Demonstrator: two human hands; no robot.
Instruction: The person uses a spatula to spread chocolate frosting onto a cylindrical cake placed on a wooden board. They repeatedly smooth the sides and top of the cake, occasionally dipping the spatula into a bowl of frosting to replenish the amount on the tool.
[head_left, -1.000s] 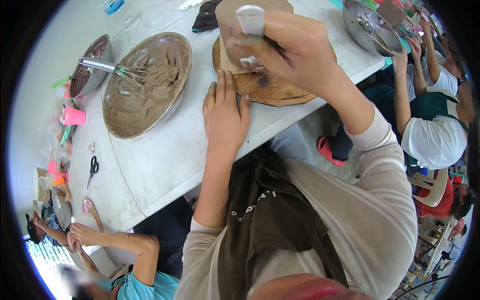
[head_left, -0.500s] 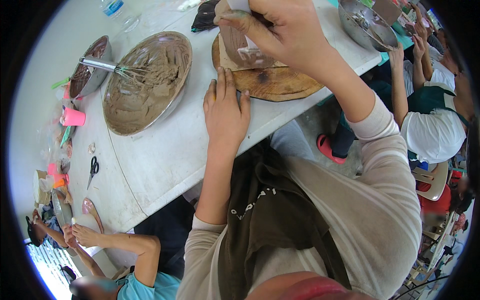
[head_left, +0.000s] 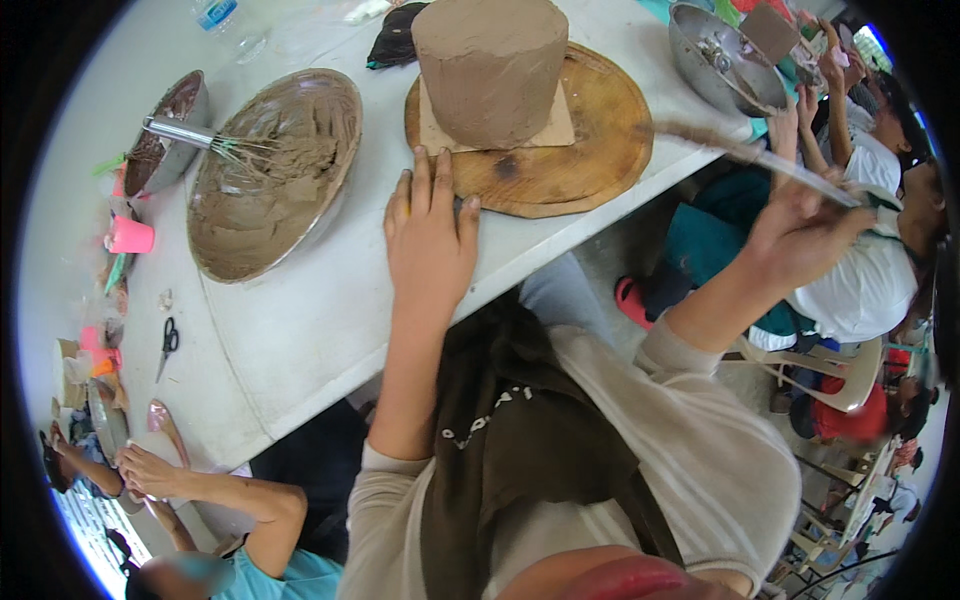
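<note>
So the right hand has swung away from the cake since the earlier frame, it was up over the top of it and now it's off past the tabletop edge on the right, grip closed around the handle of a long spatula whose blade is smeared brown and points back toward the board. The left hand hasn't budged, lying flat and palm down with fingers spread a little, fingertips touching the near rim of the round wooden board. On that board, on a square of cardboard, stands the tall round cake, fully coated in brown frosting, upright and now uncovered. Left of the board there's a wide metal bowl with brown frosting and a whisk resting in it, then a smaller bowl beyond that. Further left along the tabletop: a pink cup and a pair of scissors. Another metal bowl sits at the far right corner near other people seated there, and somebody else's arm rests at the lower left.
</note>
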